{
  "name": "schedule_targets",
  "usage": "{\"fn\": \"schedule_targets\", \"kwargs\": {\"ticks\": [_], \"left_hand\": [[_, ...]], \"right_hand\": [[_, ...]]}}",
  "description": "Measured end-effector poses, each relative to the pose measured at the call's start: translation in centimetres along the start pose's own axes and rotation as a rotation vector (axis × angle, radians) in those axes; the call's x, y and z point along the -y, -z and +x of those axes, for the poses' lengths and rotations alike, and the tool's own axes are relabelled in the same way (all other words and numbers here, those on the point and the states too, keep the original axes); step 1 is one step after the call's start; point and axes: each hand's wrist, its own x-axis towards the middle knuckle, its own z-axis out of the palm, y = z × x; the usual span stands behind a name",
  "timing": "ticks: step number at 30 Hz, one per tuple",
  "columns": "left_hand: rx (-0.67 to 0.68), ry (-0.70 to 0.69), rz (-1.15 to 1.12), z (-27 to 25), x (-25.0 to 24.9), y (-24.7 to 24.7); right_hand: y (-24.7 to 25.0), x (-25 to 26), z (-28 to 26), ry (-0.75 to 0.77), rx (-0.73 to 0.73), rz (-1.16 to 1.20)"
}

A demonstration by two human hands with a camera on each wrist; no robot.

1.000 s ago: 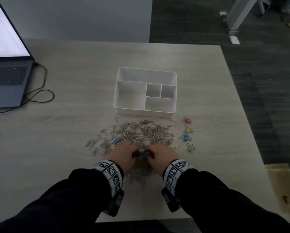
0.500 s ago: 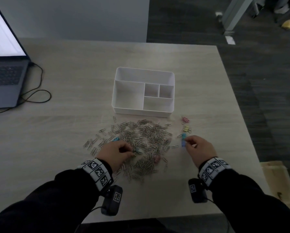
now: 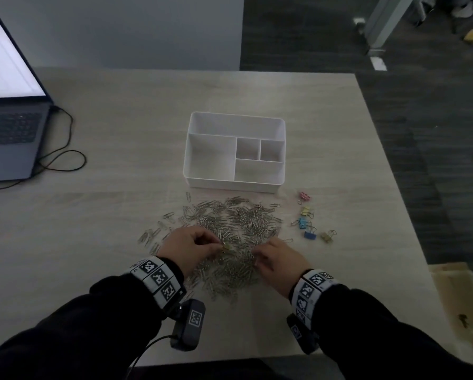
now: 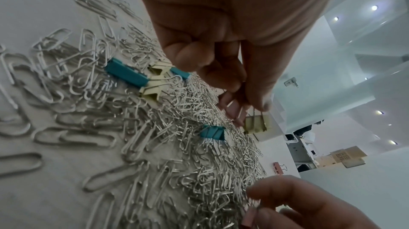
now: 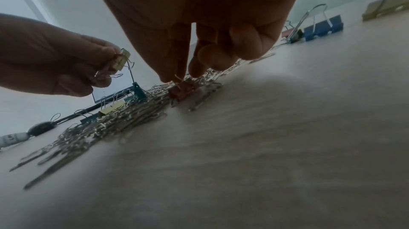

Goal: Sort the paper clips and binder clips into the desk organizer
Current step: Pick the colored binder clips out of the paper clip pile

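A heap of silver paper clips point(image 3: 230, 229) lies in front of the white desk organizer point(image 3: 234, 185), whose compartments look empty. My left hand point(image 3: 221, 245) hovers over the heap and pinches a yellow binder clip point(image 4: 256, 124) by its wire handles, lifted off the pile. My right hand point(image 5: 179, 78) reaches down at the heap's near right edge and pinches the handle of a pink binder clip point(image 5: 183, 89) that still lies on the paper clips. Teal binder clips point(image 4: 126, 72) and another yellow binder clip point(image 4: 152, 89) sit half buried in the heap.
A row of binder clips lies right of the heap: pink point(image 3: 304, 196), yellow point(image 3: 308, 211), light blue point(image 3: 302, 222), blue point(image 3: 310, 234), olive point(image 3: 327, 236). An open laptop point(image 3: 10, 127) and its cable point(image 3: 65, 160) are at the far left. The table's right edge point(image 3: 394, 201) is close.
My right hand left a blue binder clip in the row at the right and came back to the heap, onto the pink clip. My left hand stayed at the heap and lifted a yellow clip.
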Motion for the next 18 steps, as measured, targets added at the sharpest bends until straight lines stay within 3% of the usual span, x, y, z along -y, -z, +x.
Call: {"fn": "schedule_targets", "kwargs": {"ticks": [5,8,14,18], "left_hand": [[0.019,0.018,-0.071,-0.1,-0.6,-0.6],[-0.001,0.043,-0.113,-0.2,-1.1,-1.1],[0.031,0.052,-0.204,-0.1,-1.8,-2.1],[0.062,0.060,-0.263,-0.1,-2.1,-2.8]], "right_hand": [[0.4,-0.5,-0.4,-0.018,0.019,0.082],[1.3,-1.5,-1.3,-0.150,-0.013,0.244],[2.9,-6.3,-2.5,-0.499,-0.332,0.489],[3.4,-6.5,-3.1,-0.511,-0.510,0.478]]}}
